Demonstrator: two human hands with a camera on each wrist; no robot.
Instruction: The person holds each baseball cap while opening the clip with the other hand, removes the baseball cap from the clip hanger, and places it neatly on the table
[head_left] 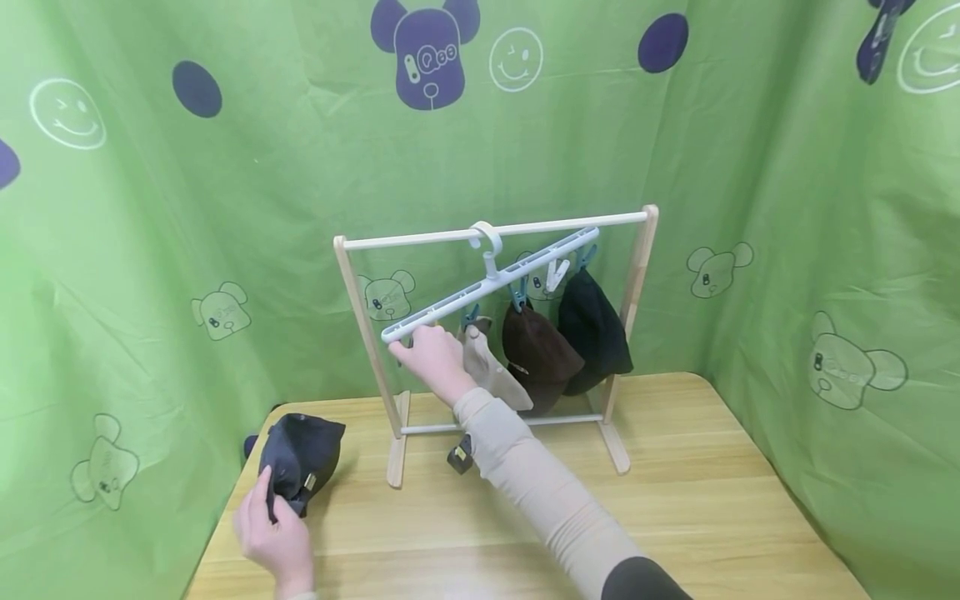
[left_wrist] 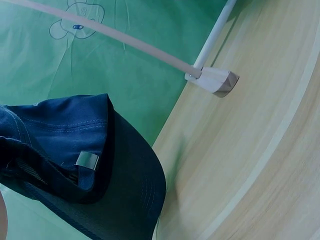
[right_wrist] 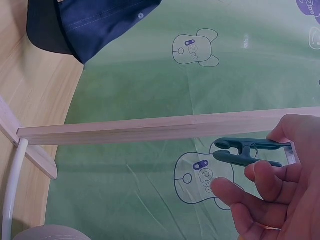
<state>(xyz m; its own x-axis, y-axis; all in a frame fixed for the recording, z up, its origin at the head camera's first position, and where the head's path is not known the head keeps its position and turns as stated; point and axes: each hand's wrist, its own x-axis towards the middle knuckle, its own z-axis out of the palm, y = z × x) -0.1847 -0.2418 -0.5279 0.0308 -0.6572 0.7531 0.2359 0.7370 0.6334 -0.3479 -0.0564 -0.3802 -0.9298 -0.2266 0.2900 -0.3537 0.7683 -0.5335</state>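
My left hand (head_left: 273,533) grips the edge of a navy baseball cap (head_left: 303,454) at the left of the table. The cap's metal strap buckle (left_wrist: 88,160) shows in the left wrist view. My right hand (head_left: 437,358) is at the low left end of a pale blue clip hanger (head_left: 480,292). In the right wrist view, its thumb and index finger pinch the handles of a dark teal clothes clip (right_wrist: 245,152), with no fabric between the clip's tips. A beige cap (head_left: 491,371), a brown cap (head_left: 536,350) and a black cap (head_left: 592,333) hang from other clips.
The hanger hooks over the top bar of a wooden rack (head_left: 375,350) and tilts down to the left. A white clip (head_left: 557,275) hangs between the brown and black caps. A small black object (head_left: 460,456) shows beside my right sleeve. Green curtain (head_left: 300,167) surrounds the wooden table (head_left: 720,492).
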